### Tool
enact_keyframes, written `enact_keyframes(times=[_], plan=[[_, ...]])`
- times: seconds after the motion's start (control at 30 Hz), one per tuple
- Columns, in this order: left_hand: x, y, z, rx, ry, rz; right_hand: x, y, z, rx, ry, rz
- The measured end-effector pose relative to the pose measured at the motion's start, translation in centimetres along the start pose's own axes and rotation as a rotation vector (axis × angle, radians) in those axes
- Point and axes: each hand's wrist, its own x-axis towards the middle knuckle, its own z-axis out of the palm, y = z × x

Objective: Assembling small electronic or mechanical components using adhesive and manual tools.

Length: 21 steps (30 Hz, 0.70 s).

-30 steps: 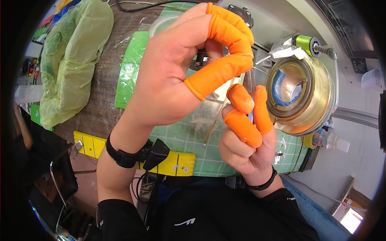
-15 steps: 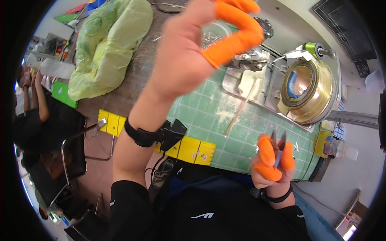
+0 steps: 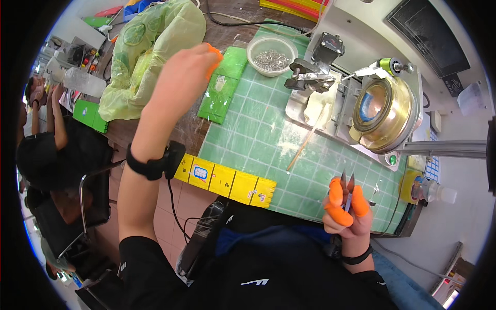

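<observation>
My left hand point(image 3: 186, 75), with orange finger cots, hovers at the far left beside a crumpled pale-green plastic bag point(image 3: 155, 51) and the upper end of a green plastic strip point(image 3: 222, 90). Its fingertips point away, so their grip is hidden. Low on the right, my right hand point(image 3: 356, 219), also in orange finger cots, is closed around small pointed snips point(image 3: 349, 199). The two blades stand apart and point up and away from me, over the green gridded mat point(image 3: 253, 139).
A white bowl of small metal parts point(image 3: 271, 57) stands at the mat's far edge. Right of it is a machine with a round brass-coloured bowl point(image 3: 387, 116) and a metal clamp arm point(image 3: 310, 77). A thin wooden stick point(image 3: 305, 147) and a yellow segmented strip point(image 3: 222, 181) lie nearer.
My left hand has swung left and down from above the white bowl to beside the bag, uncovering the bowl and the green strip. My right hand keeps the snips almost in place.
</observation>
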Motion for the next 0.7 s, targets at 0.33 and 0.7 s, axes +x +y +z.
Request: enact_keyframes(times=[0.33, 0.7], plan=[[-0.8, 0.6, 0.5, 0.314, -0.044, 0.335, -1.3, -0.5, 0.2, -0.392, 0.136, -0.14], [-3.0, 8.1, -14.0, -0.181, 0.04, -0.159, -3.2, -3.4, -0.4, -1.934, 0.84, -0.441]])
